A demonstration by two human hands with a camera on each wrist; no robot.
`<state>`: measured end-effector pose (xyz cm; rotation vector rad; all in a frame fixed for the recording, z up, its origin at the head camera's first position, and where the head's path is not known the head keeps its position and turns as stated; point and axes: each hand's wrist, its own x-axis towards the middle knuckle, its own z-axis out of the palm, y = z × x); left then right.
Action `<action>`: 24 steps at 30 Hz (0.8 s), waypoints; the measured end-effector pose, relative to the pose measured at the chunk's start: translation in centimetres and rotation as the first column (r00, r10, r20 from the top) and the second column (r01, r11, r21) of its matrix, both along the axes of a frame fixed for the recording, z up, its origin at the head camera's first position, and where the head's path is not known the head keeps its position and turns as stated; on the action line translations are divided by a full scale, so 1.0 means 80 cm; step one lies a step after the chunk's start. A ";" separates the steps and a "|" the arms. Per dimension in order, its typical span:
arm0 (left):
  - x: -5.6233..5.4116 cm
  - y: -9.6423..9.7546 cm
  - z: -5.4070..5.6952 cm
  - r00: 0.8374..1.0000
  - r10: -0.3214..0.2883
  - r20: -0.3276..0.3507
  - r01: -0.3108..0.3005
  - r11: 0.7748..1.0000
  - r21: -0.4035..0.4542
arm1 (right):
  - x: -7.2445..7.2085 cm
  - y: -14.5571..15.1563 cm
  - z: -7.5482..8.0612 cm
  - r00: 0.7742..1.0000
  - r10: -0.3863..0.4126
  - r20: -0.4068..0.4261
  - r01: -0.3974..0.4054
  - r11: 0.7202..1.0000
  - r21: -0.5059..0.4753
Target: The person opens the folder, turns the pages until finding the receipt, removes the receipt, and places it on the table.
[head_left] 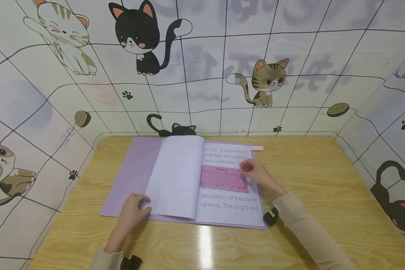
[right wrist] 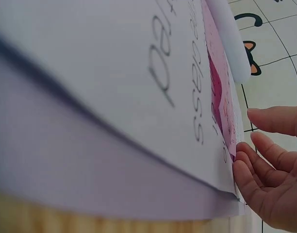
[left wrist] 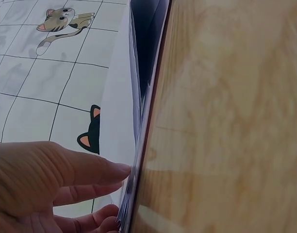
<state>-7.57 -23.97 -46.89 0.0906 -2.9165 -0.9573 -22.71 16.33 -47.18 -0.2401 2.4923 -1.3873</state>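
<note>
A booklet with a purple cover lies opened on the table, its turned white pages curving up near the middle. Large printed text fills the right page. Across that page lies a pink printed slip, its left end under the curved pages. My right hand is at the slip's right end; in the right wrist view its thumb stands apart from the fingers, which touch near the slip's edge. My left hand rests at the lower left corner of the white pages, thumb against their bottom edge.
A pale pink tab sticks out at the booklet's upper right. Wooden tabletop surrounds the booklet. Behind and beside it stands a wall covering printed with cats and grid lines. Black wrist devices sit on both wrists.
</note>
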 end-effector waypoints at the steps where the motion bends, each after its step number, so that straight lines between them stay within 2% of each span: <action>1: 0.000 0.000 0.000 1.000 0.000 0.000 0.000 1.000 -0.003 | 0.000 0.000 0.000 1.000 0.005 -0.006 -0.005 1.000 0.004; 9: -0.001 -0.002 -0.003 1.000 0.007 -0.005 -0.007 0.999 -0.034 | 0.001 -0.005 0.000 0.998 0.045 -0.052 -0.042 0.997 0.066; 17: -0.001 -0.004 -0.002 1.000 -0.007 -0.005 0.007 1.000 -0.027 | -0.002 -0.006 -0.004 0.992 0.075 -0.104 -0.061 0.990 0.131; 24: -0.002 -0.006 -0.007 1.000 -0.001 -0.006 0.001 1.000 -0.011 | -0.006 -0.007 -0.004 0.992 0.079 -0.100 -0.060 0.981 0.183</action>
